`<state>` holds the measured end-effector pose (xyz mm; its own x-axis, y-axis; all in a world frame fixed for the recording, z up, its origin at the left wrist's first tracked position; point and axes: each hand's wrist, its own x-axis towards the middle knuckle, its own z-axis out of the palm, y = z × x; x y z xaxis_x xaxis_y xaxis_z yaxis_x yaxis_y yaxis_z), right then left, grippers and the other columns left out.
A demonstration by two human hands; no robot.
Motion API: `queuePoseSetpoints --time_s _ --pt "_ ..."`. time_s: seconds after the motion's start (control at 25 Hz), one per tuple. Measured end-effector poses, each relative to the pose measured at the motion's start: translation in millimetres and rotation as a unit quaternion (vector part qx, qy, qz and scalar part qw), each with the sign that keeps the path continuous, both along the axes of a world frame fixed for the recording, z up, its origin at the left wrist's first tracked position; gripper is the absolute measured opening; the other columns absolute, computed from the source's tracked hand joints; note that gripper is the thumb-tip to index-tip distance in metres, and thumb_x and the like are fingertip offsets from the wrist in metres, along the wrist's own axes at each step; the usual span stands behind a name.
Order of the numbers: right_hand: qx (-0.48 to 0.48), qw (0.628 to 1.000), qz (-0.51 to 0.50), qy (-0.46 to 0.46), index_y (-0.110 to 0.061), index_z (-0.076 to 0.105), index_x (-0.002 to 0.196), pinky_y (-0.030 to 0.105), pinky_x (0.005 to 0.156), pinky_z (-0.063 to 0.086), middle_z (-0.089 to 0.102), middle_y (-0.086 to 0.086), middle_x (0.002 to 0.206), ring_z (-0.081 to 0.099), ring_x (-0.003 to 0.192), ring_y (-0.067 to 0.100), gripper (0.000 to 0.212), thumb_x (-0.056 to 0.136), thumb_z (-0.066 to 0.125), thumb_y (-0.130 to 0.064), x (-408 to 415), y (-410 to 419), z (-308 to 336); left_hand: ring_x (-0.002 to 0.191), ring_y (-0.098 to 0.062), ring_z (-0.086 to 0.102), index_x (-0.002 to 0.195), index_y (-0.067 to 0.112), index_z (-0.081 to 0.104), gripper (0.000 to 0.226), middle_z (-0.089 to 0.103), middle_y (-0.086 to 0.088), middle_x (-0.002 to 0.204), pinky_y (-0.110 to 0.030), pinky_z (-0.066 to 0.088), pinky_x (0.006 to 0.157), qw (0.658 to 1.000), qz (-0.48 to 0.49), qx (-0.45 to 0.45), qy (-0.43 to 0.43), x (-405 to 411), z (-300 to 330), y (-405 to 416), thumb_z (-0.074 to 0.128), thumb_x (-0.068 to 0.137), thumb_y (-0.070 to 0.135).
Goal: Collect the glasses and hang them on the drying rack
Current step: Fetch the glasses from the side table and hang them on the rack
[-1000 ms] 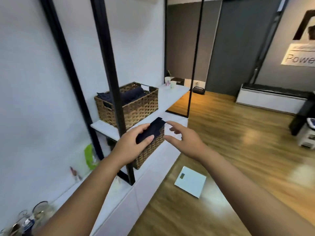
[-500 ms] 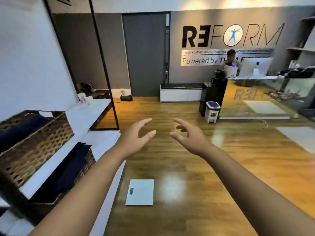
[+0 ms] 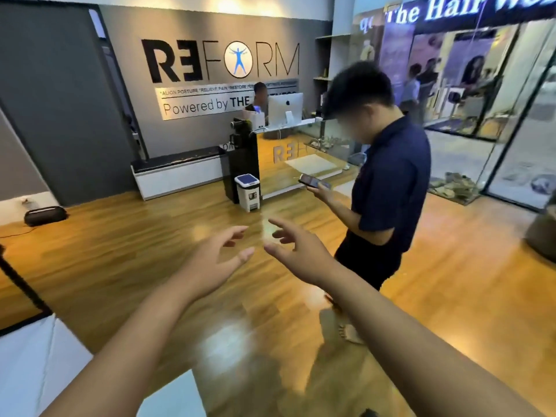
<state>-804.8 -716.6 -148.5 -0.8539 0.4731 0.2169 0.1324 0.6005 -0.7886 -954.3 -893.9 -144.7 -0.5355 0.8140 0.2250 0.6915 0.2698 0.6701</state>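
Both hands are held out over the wooden floor (image 3: 126, 266) with nothing in them. The left hand (image 3: 210, 263) has its fingers (image 3: 233, 234) loosely spread and released, the thumb pointing toward the right hand (image 3: 301, 254), whose fingers (image 3: 282, 225) are likewise relaxed and apart; the two hands are near each other but not touching. Taking the reception bench (image 3: 288, 158) with the mirrored front as landmark: a small white pedal bin (image 3: 247, 192) stands just beside its left end, a white computer monitor (image 3: 285, 109) sits on top of it, and a seated person (image 3: 259, 96) is behind it under the wall sign (image 3: 221, 63). In front of it, to the right, a standing person in a dark shirt (image 3: 391, 188) holds a phone (image 3: 313, 181). No glasses and no drying rack appear in this view, so where they are cannot be told.
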Motion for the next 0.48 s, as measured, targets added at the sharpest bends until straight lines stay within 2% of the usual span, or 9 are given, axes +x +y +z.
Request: queuePoseSetpoints --time_s 0.08,0.2,0.36,0.48 --pt "0.001 1.000 -0.013 -0.028 -0.040 0.042 0.155 0.028 0.096 0.049 0.065 -0.005 0.139 0.060 0.125 0.011 0.065 0.096 0.067 -0.053 -3 14 -2 0.122 0.000 0.058 0.147 0.040 0.053 0.075 0.061 0.015 0.138 -0.041 0.051 0.108 1.000 -0.021 -0.006 0.002 -9 -5 19 0.058 0.081 0.076" --pt "0.003 0.998 -0.041 -0.038 -0.040 0.042 0.155 0.033 0.101 0.051 0.065 -0.004 0.139 0.060 0.125 0.012 0.066 0.095 0.065 -0.055 -5 42 -8 0.121 -0.002 0.060 0.146 0.039 0.054 0.074 0.063 0.015 0.137 -0.043 0.051 0.107 0.999 -0.053 -0.008 -0.006 -19 -15 56 0.057 0.081 0.073" --pt "0.007 0.997 -0.076 -0.028 -0.034 0.050 0.152 0.036 0.102 0.053 0.068 -0.002 0.133 0.063 0.120 0.014 0.060 0.097 0.067 -0.049 -5 84 -21 0.123 -0.002 0.059 0.145 0.042 0.053 0.058 0.063 0.015 0.136 -0.042 0.050 0.107 0.995 -0.093 -0.022 -0.016 -23 -27 112 0.064 0.091 0.059" --pt "-0.008 0.995 -0.095 -0.016 -0.033 0.053 0.149 0.036 0.099 0.054 0.069 -0.004 0.126 0.064 0.116 0.012 0.056 0.096 0.069 -0.045 -4 122 -32 0.124 -0.005 0.060 0.146 0.038 0.054 0.055 0.064 0.013 0.136 -0.042 0.049 0.109 0.994 -0.111 -0.022 -0.011 -27 -30 160 0.066 0.094 0.053"
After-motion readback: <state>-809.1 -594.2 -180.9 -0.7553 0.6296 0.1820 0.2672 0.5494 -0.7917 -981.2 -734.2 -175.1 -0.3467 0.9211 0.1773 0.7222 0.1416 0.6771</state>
